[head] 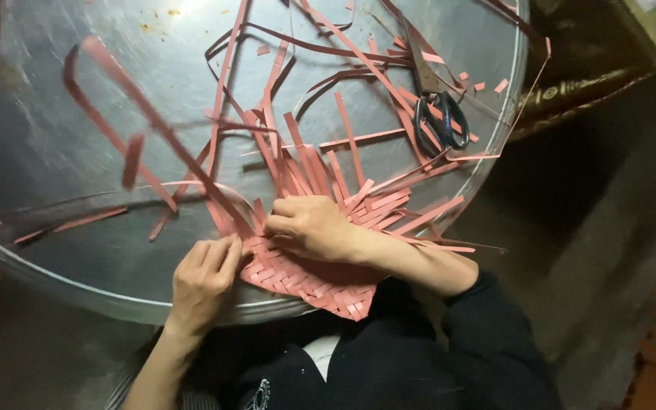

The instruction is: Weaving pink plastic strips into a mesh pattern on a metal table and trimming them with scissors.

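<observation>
On the metal tray, both hands press the pink woven mat.

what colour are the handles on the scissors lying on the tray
Black. The scissors lie among pink strips on the round metal tray, seen in the head view.
</observation>
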